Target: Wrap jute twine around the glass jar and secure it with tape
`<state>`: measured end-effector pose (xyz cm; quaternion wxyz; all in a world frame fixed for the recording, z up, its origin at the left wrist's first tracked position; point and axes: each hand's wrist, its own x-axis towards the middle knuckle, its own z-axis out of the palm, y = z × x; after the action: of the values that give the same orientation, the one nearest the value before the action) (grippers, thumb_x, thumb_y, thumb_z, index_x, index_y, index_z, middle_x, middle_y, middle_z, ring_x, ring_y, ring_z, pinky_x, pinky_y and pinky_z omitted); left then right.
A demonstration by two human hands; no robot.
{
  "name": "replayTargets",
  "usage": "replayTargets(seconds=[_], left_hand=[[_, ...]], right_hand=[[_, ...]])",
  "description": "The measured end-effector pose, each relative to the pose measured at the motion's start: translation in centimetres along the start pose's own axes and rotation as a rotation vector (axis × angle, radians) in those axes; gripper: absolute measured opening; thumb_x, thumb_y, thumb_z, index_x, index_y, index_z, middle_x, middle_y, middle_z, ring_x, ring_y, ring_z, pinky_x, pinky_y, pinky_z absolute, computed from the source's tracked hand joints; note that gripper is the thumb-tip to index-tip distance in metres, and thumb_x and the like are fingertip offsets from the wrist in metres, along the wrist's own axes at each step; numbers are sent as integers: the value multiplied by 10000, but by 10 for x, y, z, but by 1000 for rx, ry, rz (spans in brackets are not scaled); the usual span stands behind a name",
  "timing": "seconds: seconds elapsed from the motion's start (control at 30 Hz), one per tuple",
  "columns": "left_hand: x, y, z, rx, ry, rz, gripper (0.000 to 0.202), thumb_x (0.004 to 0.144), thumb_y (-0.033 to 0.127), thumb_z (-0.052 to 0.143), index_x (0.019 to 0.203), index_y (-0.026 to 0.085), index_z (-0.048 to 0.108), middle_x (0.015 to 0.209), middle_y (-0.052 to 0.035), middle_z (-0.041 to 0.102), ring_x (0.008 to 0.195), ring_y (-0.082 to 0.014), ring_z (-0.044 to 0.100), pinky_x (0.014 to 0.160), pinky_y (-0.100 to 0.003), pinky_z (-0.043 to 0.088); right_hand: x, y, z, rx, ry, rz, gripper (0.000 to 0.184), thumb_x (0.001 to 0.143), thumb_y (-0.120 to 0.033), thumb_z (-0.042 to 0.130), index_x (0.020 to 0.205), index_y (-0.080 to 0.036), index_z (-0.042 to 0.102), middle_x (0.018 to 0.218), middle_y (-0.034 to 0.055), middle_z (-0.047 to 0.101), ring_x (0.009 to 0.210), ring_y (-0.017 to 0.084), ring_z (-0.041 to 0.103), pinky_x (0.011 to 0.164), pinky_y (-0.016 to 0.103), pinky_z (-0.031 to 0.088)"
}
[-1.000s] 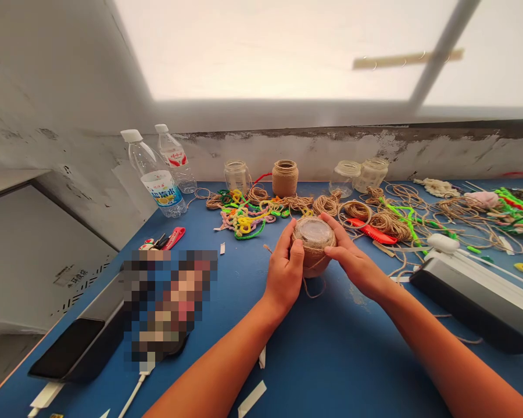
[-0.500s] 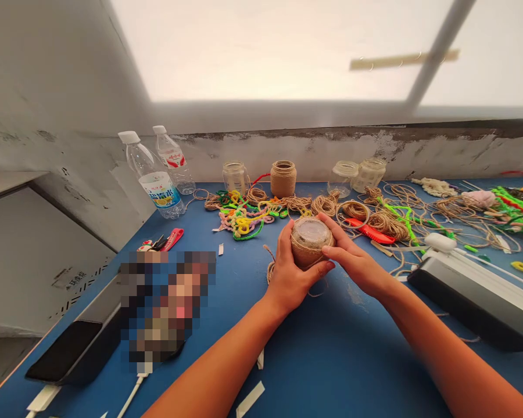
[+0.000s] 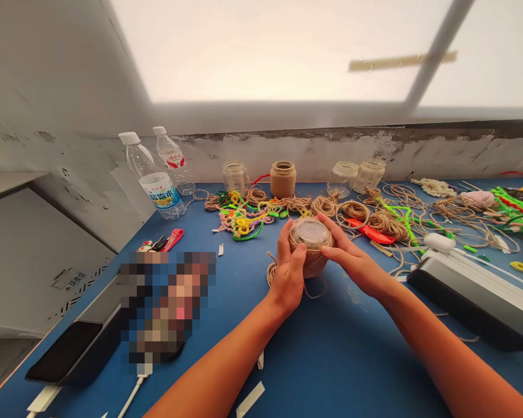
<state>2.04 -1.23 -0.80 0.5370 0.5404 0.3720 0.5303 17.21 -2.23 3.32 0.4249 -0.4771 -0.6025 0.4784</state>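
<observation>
The left hand (image 3: 287, 281) and right hand (image 3: 357, 265), fingers curved, clasp opposite sides of the round, twine-wrapped glass jar (image 3: 312, 239) mid-scene over the blue tabletop (image 3: 353, 360), where even pressure should stop its brown twine (image 3: 314, 259) slipping.

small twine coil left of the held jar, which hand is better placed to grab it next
Likely the left hand: it is beside the small twine coil, while the right hand is at the held jar's other side. Both grip the jar, so one must release.
</observation>
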Motion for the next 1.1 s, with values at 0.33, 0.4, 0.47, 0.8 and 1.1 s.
replayTargets(seconds=[0.33,0.4,0.47,0.8,1.1], left_hand=[[0,-2,2,-34,48,84,93,931,262,364,1009,266,315,1429,-57,426,1292,-151,481,1102,-361,387],[1,0,1,-6,53,101,60,925,255,367,975,258,334,1422,-54,429,1315,-163,456,1130,-376,350],[1,1,0,21,58,107,22,923,245,364,940,252,351,1411,-53,437,1356,-177,412,1159,-391,305],[1,1,-2,133,79,134,65,946,290,379,895,255,358,1346,-23,492,1321,-166,435,1140,-351,321],[2,-2,-1,127,73,137,118,981,346,397,911,256,367,1380,-27,479,1335,-152,424,1147,-342,306]], right_hand=[[1,2,2,-63,29,-17,767,858,-377,559,1558,-296,256,1648,-26,254,1539,223,82,1250,452,86],[1,3,2,-71,37,-14,782,853,-379,557,1562,-268,247,1651,-7,246,1538,229,96,1249,446,85],[1,3,2,-78,42,-11,791,849,-385,558,1563,-255,245,1652,3,245,1537,234,101,1249,442,84],[1,0,4,-24,27,6,792,848,-377,554,1562,-264,230,1649,-6,257,1537,225,108,1249,421,116],[1,6,3,-35,38,-12,761,854,-377,554,1550,-301,257,1651,-25,251,1538,231,107,1249,439,96]])
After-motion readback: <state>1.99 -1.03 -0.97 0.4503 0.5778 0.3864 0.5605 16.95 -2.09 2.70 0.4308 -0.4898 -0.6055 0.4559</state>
